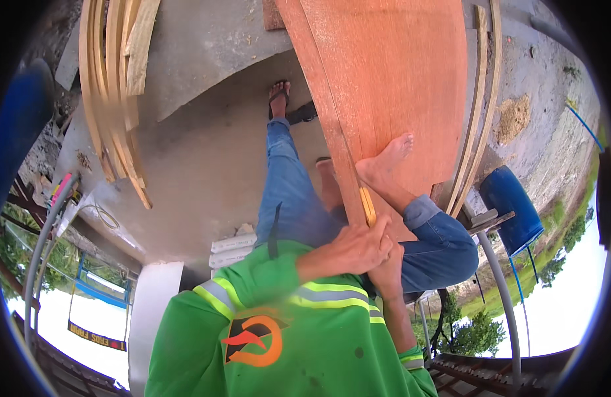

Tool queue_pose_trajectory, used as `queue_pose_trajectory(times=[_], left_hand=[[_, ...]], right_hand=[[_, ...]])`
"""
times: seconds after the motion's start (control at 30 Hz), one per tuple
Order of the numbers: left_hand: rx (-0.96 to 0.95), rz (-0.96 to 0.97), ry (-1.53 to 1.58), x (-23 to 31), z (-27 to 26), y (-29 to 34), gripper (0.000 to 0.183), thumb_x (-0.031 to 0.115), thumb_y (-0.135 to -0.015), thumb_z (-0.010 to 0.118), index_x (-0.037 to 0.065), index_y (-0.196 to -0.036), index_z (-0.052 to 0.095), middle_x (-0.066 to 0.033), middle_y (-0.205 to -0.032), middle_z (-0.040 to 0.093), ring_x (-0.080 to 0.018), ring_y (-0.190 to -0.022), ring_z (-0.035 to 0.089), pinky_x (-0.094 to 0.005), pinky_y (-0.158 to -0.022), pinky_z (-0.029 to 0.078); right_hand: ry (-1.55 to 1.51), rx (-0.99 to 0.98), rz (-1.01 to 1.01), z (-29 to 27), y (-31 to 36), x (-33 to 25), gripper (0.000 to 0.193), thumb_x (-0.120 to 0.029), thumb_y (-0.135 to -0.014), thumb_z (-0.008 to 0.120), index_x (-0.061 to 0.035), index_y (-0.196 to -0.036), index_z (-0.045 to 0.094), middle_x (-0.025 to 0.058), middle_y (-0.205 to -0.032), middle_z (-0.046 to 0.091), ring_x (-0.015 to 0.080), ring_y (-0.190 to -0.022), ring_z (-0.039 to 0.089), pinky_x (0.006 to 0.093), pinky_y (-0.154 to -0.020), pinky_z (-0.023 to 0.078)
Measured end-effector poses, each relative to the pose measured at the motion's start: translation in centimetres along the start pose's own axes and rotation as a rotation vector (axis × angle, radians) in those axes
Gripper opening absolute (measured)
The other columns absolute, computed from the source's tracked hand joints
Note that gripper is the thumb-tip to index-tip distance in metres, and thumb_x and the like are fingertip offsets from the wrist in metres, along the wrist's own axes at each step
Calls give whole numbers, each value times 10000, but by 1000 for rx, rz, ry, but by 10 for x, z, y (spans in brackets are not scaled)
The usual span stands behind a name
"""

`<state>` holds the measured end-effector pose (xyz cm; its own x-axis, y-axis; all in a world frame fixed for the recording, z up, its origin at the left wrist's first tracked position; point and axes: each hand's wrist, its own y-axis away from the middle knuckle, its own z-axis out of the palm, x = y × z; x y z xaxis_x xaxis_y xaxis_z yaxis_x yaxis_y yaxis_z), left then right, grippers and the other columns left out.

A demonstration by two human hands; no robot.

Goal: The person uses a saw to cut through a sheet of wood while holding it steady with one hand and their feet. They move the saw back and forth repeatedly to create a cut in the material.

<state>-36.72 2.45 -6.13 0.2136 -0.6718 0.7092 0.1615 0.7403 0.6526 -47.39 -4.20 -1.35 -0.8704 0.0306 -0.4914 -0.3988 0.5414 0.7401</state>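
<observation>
"Concrete floor [199,172] spreads beneath everything, pale timber strips [113,86] at left, a blue barrel [507,198] off to the right. What are the grips doing?"

"From my distant seat, the left grip [348,251] looks closed on the lower end of the yellow tool [367,205], over the reddish board [405,73] near its left edge. My right grip [388,274] tucks against it; I can't tell whether those fingers hold anything."

"What worries you?"

"That bare foot [385,162] on the board, its heel just beyond the tool's upper end. Too hard a push, and a skid could catch the heel."

"And the board?"

"I'd guess the foot helps steady it; ease that weight and it could shift. Overlapping grips also hide the tool's lower end, so I could miss a loosening hold."
</observation>
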Motion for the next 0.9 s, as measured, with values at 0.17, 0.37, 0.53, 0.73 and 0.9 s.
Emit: queue_pose_trajectory(times=[0.17, 0.37, 0.53, 0.73, 0.9], left_hand=[[46, -75, -21, -20, 0, -28, 443, 279, -957, 416, 51, -1336, 394, -318, -845, 671, -512, -820, 661, -594, -769, 495], [93, -52, -59, -56, -27, -61, 455, 315, -964, 374, 26, -1311, 430, -296, -947, 686, -491, -858, 669, -564, -785, 522], [-216, -121, 46, 44, -4, 21, 500, 269, -944, 421, -1, -1364, 392, -349, -832, 655, -521, -799, 661, -604, -736, 508], [178, -54, -114, -48, -71, -112, 443, 317, -959, 402, 95, -1342, 429, -283, -906, 694, -495, -838, 670, -576, -748, 523], [-194, -163, -16, 18, -24, 10, 500, 264, -935, 388, 34, -1378, 382, -291, -833, 683, -495, -810, 667, -581, -772, 504]], right_hand=[[113, 1, -228, 12, -35, 41, 389, -130, -814, 742, -10, -1149, 587, 190, -862, 691, 312, -763, 719, 400, -650, 534], [132, -31, -158, 46, -100, 49, 216, -123, -845, 699, -2, -999, 609, 235, -807, 678, 388, -795, 713, 462, -631, 522], [61, -92, 169, -32, 36, -16, 555, -183, -849, 734, -50, -1347, 529, 169, -934, 705, 273, -923, 756, 357, -762, 567], [-30, 91, -119, 63, -143, 66, 176, -100, -828, 691, 49, -858, 603, 206, -750, 683, 376, -708, 690, 441, -595, 509], [-35, -56, 51, -1, 11, -12, 504, -184, -833, 729, -27, -1274, 542, 167, -865, 702, 328, -897, 752, 396, -721, 559]])
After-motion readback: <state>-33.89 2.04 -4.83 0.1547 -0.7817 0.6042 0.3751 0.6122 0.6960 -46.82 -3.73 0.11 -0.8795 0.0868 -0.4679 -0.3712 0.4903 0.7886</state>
